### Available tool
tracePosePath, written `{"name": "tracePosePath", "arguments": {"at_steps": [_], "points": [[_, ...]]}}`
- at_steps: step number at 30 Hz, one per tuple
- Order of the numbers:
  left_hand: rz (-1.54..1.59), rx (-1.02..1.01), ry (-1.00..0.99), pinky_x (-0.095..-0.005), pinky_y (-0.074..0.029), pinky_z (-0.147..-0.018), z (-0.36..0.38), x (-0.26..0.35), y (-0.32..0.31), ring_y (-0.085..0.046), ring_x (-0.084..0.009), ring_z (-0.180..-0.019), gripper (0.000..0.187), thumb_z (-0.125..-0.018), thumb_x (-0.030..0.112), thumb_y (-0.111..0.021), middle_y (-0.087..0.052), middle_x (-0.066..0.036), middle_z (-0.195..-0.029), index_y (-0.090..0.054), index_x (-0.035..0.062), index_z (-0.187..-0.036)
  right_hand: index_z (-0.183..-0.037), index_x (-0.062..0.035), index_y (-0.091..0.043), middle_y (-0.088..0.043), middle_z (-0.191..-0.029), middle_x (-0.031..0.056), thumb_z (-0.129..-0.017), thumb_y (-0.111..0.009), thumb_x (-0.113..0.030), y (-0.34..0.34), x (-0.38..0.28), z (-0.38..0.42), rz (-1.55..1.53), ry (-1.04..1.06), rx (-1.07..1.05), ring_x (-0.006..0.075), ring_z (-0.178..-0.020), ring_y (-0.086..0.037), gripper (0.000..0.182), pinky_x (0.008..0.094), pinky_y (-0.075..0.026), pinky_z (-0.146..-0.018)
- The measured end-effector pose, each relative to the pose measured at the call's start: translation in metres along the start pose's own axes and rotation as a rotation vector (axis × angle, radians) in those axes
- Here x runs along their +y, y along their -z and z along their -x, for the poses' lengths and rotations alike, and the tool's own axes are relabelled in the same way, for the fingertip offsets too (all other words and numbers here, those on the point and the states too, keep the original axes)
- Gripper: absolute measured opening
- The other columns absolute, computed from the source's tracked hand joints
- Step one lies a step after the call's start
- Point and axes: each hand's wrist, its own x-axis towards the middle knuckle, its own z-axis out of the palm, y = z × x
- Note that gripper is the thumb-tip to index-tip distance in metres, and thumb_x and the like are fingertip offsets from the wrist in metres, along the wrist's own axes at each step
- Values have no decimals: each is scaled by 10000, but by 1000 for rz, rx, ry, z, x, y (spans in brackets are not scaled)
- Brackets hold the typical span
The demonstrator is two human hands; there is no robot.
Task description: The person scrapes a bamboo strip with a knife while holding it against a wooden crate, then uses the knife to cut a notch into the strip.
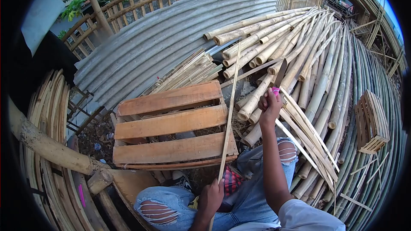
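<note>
My left hand (211, 196) is closed round the lower part of a long thin bamboo strip (230, 119), which stands up past the right end of a slatted wooden crate (171, 124). Raised above my knee, my right hand (270, 102) grips a knife (281, 73) by its pink-wrapped handle, with the dark blade pointing up. The blade and the strip are apart. Split bamboo strips (306, 134) lie in a bundle just right of my right forearm.
Thick bamboo poles (317, 72) fan out ahead and to the right. A small wooden crate (371, 122) rests on green poles at the right. Corrugated sheeting (171, 38) leans behind the large crate. A thick bamboo beam (51, 145) crosses at the left.
</note>
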Motion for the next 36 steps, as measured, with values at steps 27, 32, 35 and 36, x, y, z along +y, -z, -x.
{"name": "tracePosePath", "arguments": {"at_steps": [27,32,35,36], "points": [[43,-40,77,-517,-451,-608,-4,12,13,-574,-462,-718,341,-936,283,-475,-585,-279,-725,-570,-24,-819,-768,-58,-517,-403,-586,-49,-914,-553,-235,141,49,4,474,-24,-17,37,-490,-335,232,216,-237,-443],[35,-34,59,-513,-455,-579,-4,12,13,-576,-457,-673,357,-940,294,-460,-576,-278,-685,-568,-18,-804,-718,-108,-467,-381,-524,-40,-916,-543,-269,153,22,-2,339,-56,139,45,-419,-308,267,218,-200,-394],[16,2,11,-510,-458,-545,-3,12,12,-578,-452,-618,372,-945,305,-445,-566,-275,-637,-567,-10,-789,-713,-112,-463,-378,-522,-40,-918,-536,-265,157,7,-3,326,-31,153,44,-418,-305,266,217,-200,-395],[3,1,16,-510,-458,-550,-3,13,13,-578,-452,-620,369,-945,305,-444,-567,-274,-637,-568,-9,-794,-710,-113,-460,-375,-521,-40,-920,-532,-261,155,0,-2,316,-16,160,43,-418,-302,267,217,-200,-395]]}}
